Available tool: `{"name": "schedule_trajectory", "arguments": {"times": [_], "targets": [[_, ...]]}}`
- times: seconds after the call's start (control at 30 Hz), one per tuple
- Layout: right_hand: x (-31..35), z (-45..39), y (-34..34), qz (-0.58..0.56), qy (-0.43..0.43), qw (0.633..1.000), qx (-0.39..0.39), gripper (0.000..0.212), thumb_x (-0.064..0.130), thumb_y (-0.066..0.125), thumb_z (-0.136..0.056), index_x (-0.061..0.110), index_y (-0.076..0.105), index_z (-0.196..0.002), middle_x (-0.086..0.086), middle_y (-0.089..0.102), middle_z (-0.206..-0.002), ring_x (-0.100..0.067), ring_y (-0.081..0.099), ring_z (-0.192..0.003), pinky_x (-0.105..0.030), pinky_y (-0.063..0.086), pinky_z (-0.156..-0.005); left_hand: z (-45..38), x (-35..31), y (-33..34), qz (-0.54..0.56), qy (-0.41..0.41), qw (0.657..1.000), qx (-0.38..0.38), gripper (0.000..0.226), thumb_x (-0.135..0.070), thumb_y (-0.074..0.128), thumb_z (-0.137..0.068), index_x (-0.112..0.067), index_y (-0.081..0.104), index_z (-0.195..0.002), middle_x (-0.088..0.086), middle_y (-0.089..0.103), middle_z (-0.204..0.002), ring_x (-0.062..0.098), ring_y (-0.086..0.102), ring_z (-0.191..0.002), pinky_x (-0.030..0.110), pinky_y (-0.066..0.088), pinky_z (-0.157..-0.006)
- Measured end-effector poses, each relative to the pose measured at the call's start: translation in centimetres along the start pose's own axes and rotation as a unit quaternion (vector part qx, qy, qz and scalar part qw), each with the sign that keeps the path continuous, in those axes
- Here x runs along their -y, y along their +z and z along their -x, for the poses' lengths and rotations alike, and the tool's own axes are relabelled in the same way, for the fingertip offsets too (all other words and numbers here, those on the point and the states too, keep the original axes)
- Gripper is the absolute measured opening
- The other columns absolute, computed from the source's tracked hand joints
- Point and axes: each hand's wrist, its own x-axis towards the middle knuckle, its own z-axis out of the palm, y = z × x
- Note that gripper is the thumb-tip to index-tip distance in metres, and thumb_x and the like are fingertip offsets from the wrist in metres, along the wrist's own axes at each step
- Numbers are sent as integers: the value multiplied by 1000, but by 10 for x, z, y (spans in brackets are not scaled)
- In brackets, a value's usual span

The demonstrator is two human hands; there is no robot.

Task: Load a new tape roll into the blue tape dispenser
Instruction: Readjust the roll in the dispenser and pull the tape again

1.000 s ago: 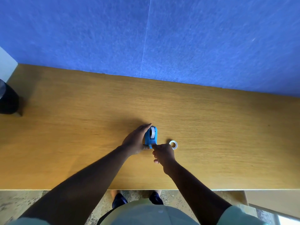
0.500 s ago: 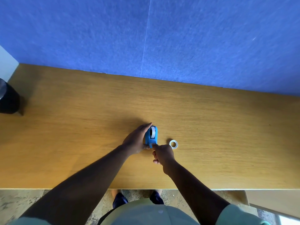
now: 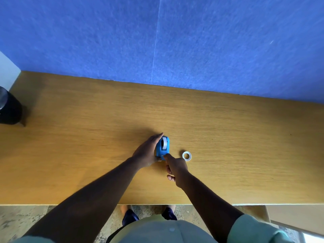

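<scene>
The blue tape dispenser [image 3: 163,148] stands on the wooden table [image 3: 228,137] near its middle, with a whitish tape roll [image 3: 164,142] seated in its top. My left hand [image 3: 148,151] wraps the dispenser's left side and holds it. My right hand [image 3: 176,168] has its fingers curled, and its thumb and forefinger tip meet at the dispenser's near end; what they pinch is too small to tell. A small white ring, an empty-looking tape core [image 3: 186,155], lies flat on the table just right of the dispenser.
A dark cylindrical object [image 3: 8,109] stands at the table's far left edge. A blue felt wall [image 3: 157,41] rises behind the table. The table's near edge runs just in front of my body.
Almost nothing has moved. My right hand has stayed at the dispenser's near end with only a slight shift of the fingers; my left hand keeps its hold.
</scene>
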Motion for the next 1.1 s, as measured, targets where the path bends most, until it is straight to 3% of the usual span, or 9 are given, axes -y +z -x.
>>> {"name": "schedule_trajectory", "arguments": {"times": [0.13, 0.33, 0.53, 0.67, 0.83, 1.03, 1.1], "targets": [[-15, 2, -6, -27, -16, 999, 23, 33, 45, 71, -91, 13, 75, -89, -2, 67, -72, -12, 61, -60, -26, 50, -55, 1, -1, -2, 9, -9, 1000, 1, 113, -13, 86, -78, -33, 12, -161, -8, 24, -166, 17, 30, -150, 34, 38, -116], [-18, 0, -14, -26, -33, 999, 10, 16, 25, 65, -91, 13, 72, -83, -3, 70, -76, -15, 66, -67, -30, 51, -61, 0, 0, -2, 10, -16, 1000, 7, 115, -15, 87, -76, -34, 12, -161, -7, 24, -166, 18, 30, -150, 34, 36, -116], [-4, -6, -15, -48, -54, 997, -6, 26, 34, 62, -92, 10, 72, -97, -3, 70, -82, -17, 67, -74, -33, 54, -64, 0, -1, -1, 7, -9, 1000, 8, 118, -16, 89, -74, -30, 12, -162, -5, 25, -166, 18, 29, -151, 35, 33, -119], [5, -8, -10, -37, -71, 997, 14, 41, 49, 75, -89, 11, 73, -105, -2, 72, -86, -14, 69, -76, -32, 56, -62, 0, -2, -1, 7, -15, 1000, 9, 118, -15, 88, -74, -32, 11, -162, -6, 24, -166, 19, 30, -151, 35, 36, -117], [-1, -15, -6, -13, -108, 994, -6, 36, 38, 89, -81, 9, 72, -94, -3, 71, -77, -15, 66, -69, -35, 57, -64, -1, -1, 0, 7, -18, 1000, 10, 120, -15, 90, -72, -33, 11, -161, -8, 24, -166, 19, 29, -151, 33, 33, -116], [-4, -23, -5, 18, -127, 991, -29, 37, 38, 91, -79, 8, 73, -89, -4, 75, -72, -17, 70, -61, -50, 67, -76, -1, 2, 1, 8, -19, 1000, 8, 120, -13, 90, -72, -32, 12, -161, -8, 24, -166, 18, 28, -152, 29, 29, -115], [-4, -23, -6, 7, -117, 993, -22, 37, 36, 92, -78, 8, 73, -92, -6, 76, -76, -16, 72, -62, -48, 68, -74, -1, 2, 1, 7, -18, 1000, 9, 120, -12, 89, -73, -32, 11, -161, -9, 24, -167, 17, 28, -152, 25, 27, -112]]}}
